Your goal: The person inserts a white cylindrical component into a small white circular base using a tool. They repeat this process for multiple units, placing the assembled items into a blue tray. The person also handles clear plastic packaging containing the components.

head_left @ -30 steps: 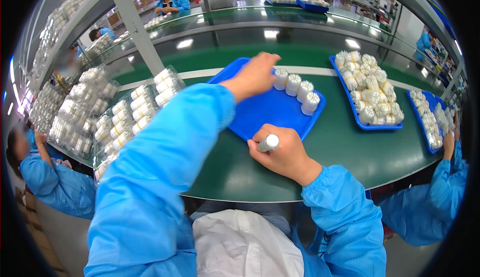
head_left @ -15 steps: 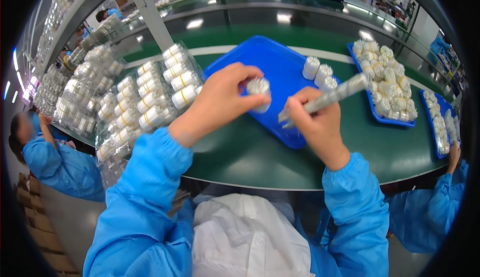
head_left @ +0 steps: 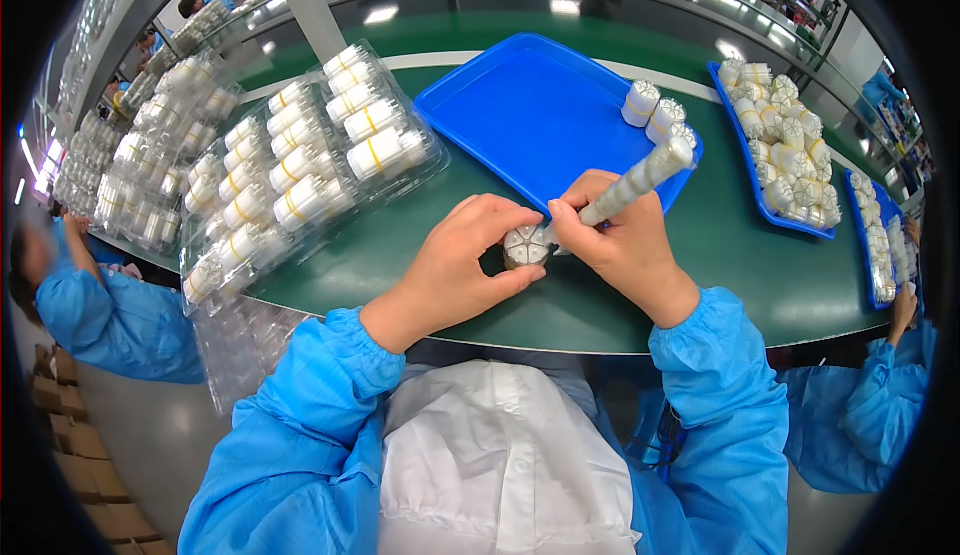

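Far left a blurry co-worker is half cut off by the rim. The clear packs of white rolls glare, so details are hard to read. Left hand curls around a small white bundle just above the green table, fingers mostly hiding it. Right hand pinches a long white stick, tilted up over the blue tray, tip at the bundle.
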Available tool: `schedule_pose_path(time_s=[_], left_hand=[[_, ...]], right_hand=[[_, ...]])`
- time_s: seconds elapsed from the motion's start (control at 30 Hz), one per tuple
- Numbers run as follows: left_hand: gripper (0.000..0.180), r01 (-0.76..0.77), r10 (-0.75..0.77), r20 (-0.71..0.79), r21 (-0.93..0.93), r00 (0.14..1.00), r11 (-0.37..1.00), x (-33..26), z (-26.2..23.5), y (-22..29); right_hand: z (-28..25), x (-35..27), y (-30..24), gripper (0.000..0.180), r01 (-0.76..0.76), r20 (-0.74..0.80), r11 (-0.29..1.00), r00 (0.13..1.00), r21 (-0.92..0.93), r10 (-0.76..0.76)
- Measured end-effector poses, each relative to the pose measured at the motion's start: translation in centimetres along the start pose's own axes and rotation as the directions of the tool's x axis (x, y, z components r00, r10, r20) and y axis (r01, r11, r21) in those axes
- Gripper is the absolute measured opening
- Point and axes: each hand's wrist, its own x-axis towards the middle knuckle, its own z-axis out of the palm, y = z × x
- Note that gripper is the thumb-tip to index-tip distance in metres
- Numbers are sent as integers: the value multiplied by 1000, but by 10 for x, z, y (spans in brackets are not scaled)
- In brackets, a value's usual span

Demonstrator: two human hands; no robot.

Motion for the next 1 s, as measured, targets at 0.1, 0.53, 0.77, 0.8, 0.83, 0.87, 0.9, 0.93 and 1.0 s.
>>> schedule_pose_path(time_s=[0.1,0.53,0.77,0.8,0.83,0.87,0.9,0.93,1.0], left_hand=[[52,-51,50,4,26,999,998,0,-1,1],[58,51,-44,-85,77,995,996,-5,10,8],[61,11,-11,-48,-12,999,1000,-4,11,8],[62,1,-1,-36,6,999,1000,-4,10,9],[61,-35,38,-46,62,998,997,-3,10,8],[61,-71,78,-52,118,996,990,0,9,8],[60,-108,120,-60,179,991,978,1,8,8],[60,-53,63,-54,171,997,984,0,9,7],[59,52,-46,-37,155,998,987,-5,11,3]], right_hand=[[1,-1,2,14,3,21,1000,1000,-4,-3],[-2,-1,-2,16,-138,-47,961,987,239,153],[-1,-3,1,16,-17,43,999,999,27,16],[0,-3,2,16,-1,41,1000,999,18,0],[1,-3,2,16,16,39,1000,999,9,-16],[2,-3,2,16,32,36,999,999,0,-32],[2,-3,1,16,10,52,1000,999,1,-10],[3,-3,1,16,-13,67,1000,998,1,13],[2,-3,-1,16,-80,57,996,995,50,77]])
